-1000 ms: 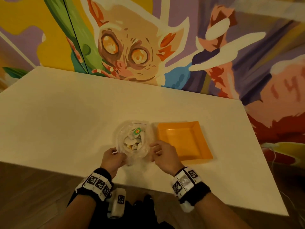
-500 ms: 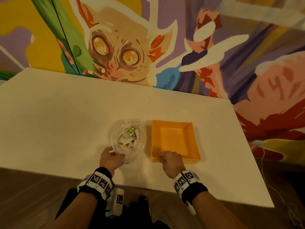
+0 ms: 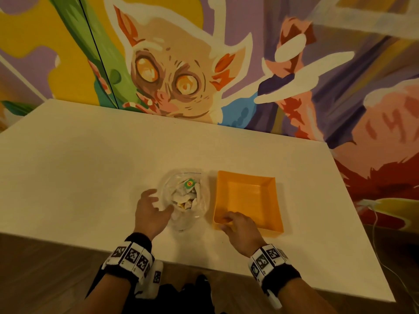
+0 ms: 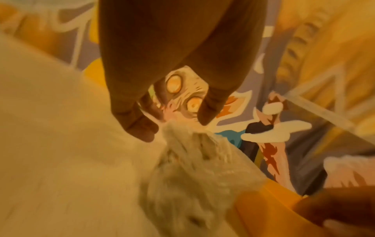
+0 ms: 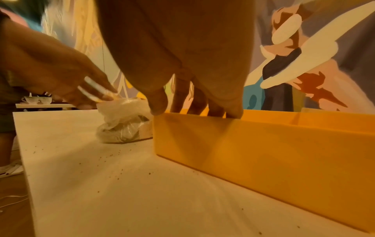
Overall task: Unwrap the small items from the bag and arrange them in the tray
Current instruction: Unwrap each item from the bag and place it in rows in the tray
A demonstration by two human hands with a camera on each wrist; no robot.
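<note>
Gripping the square orange tray's (image 3: 269, 184) near wall, right hand (image 3: 241, 230); left hand (image 3: 150, 211), fingers loosely spread, touches the crinkled clear bag (image 3: 199, 200).

White table (image 3: 90, 177), matte, dotted with dark crumbs (image 5: 113, 162) near front edge. Behind: painted mural (image 3: 294, 64), wide-eyed tan creature (image 3: 172, 73) on purple and yellow. Thin white cable (image 3: 383, 252) hanging off right. Cups (image 5: 37, 99) on distant shelf, blurred.
</note>
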